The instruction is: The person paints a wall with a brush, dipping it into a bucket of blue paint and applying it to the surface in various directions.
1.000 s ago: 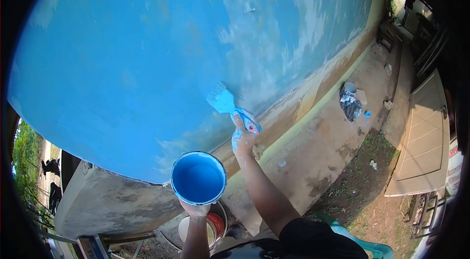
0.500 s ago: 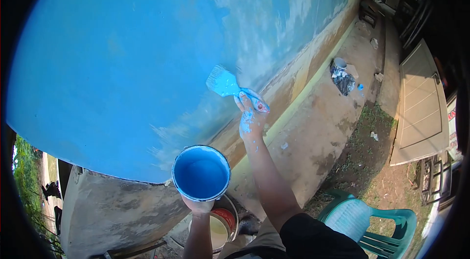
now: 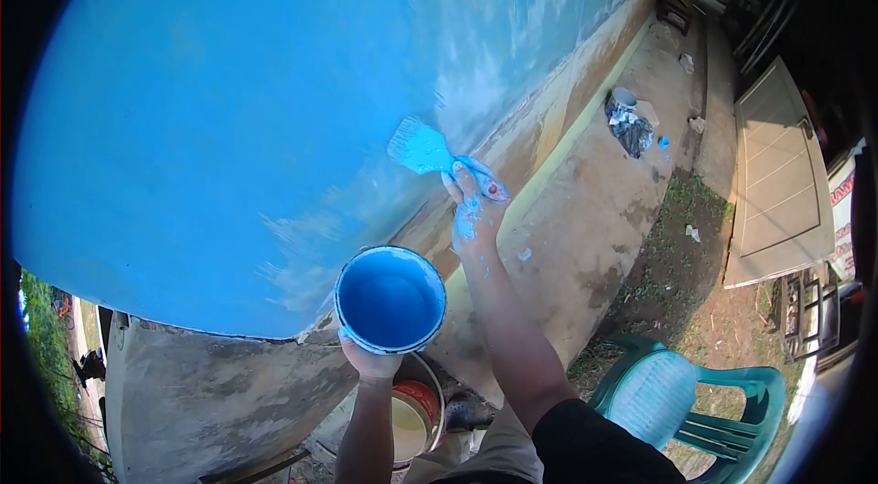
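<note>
A wide paintbrush (image 3: 421, 147) coated in light blue lies with its bristles at the wall, and my right hand (image 3: 476, 214) is closed around its handle. Blue paint is smeared over that hand's back. My left hand (image 3: 368, 360) holds up a small paint bucket (image 3: 340, 301) from underneath, its fingers mostly hidden by it. Blue paint shows inside the bucket. Behind both hands rises the wall (image 3: 219, 136), solid blue on the left and patchy pale blue and white on the right.
A larger bucket (image 3: 437, 429) stands by my feet below the left arm. To the right is a green plastic chair (image 3: 654, 397). Further along the concrete ledge sit a black plastic bag (image 3: 631, 132) and scraps. A beige door panel (image 3: 782, 182) leans at the right.
The small bucket has shifted slightly right and up in view. The brush keeps nearly the same place by the wall, while the surroundings slide a little as the camera moves.
</note>
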Tool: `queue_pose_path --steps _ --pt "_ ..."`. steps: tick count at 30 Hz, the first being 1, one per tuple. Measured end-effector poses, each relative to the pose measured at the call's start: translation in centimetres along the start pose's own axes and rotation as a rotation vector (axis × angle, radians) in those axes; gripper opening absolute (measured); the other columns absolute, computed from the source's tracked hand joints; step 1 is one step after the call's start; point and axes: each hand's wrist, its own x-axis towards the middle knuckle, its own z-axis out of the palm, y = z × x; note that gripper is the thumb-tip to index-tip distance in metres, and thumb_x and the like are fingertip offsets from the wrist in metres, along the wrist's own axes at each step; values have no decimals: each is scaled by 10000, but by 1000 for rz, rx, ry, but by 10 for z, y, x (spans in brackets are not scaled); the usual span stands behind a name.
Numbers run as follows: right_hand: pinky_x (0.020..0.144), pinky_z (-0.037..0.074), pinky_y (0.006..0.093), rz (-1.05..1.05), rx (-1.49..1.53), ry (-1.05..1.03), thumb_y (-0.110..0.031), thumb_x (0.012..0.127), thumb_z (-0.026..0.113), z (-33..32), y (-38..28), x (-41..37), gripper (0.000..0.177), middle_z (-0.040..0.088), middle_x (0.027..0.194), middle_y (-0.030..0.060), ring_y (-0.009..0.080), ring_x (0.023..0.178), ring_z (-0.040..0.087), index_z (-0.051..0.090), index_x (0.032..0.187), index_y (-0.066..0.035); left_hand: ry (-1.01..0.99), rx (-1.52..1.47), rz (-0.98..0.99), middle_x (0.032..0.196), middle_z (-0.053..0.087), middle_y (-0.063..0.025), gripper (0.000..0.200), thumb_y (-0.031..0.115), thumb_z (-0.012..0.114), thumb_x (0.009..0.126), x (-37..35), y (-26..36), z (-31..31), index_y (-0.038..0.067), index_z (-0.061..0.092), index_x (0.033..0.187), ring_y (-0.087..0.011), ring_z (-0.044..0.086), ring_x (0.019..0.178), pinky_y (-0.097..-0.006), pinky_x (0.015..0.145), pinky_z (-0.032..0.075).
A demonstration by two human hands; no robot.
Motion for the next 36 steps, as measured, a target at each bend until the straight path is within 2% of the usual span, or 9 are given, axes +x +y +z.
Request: queue_pose_path --steps 1,8,10,13,21,24,26,30,36 --pt "878 640 330 -9 0 7 34 916 729 3 7 1 176 696 996 114 191 850 706 676 1081 67 -112 647 351 1242 684 -92 493 176 788 857 0 -5 -6 45 589 1288 -223 663 1117 -364 978 531" --pt "900 639 334 92 -110 168 33 916 732 -61 64 5 192 701 1021 113 203 883 714 674 1097 59 -122 665 315 1218 689 -91 605 124 849 783 -2 -11 -28 34 583 1318 -213 666 1109 -361 970 534" --pt "881 645 332 99 -290 149 27 916 737 -77 61 7 204 704 1024 111 197 913 718 676 1108 57 -200 234 -2 1441 552 -116 479 359 447 1085 -2 -30 -58 63 448 1462 -256 543 1318 -441 1108 471" --pt "859 645 327 46 -252 96 20 914 746 -45 30 -10 222 703 1036 114 191 915 717 675 1121 57 -97 -649 -432 1401 570 -106 416 290 478 1078 -6 -7 -48 56 486 1422 -232 566 1274 -423 1070 503" --pt "819 636 306 25 -15 81 -9 913 763 -12 53 -21 259 702 1065 111 180 907 711 678 1151 45 -145 -19 -147 1466 562 -143 603 483 371 1041 -2 -4 -67 69 509 1457 -338 562 1321 -547 1098 480" --pt "840 633 304 68 -194 76 -20 922 757 -39 49 -23 208 710 1028 102 178 891 714 694 1108 47 -141 -106 -247 1454 569 -149 625 503 378 1037 18 -29 -84 54 507 1452 -349 573 1304 -552 1084 491" --pt "835 633 310 48 -393 36 -17 923 750 -53 10 -39 146 725 971 95 177 848 720 714 1052 41 -650 -329 -124 1489 543 -163 681 551 376 1026 34 -46 -96 57 484 1483 -370 549 1337 -576 1106 466" --pt "750 630 319 -50 -454 -1 -19 912 744 -46 -106 -79 133 744 941 118 185 824 730 726 1035 29 -376 -566 -381 1413 575 -156 523 311 574 1042 12 -56 -32 39 452 1472 -299 599 1254 -469 1002 554" --pt "740 616 315 -38 -724 29 -27 896 748 -45 -199 -142 106 754 910 116 183 779 726 731 982 34 -438 -888 -568 1499 537 -166 686 566 332 1061 18 -102 25 60 451 1509 -360 526 1365 -555 1113 462"
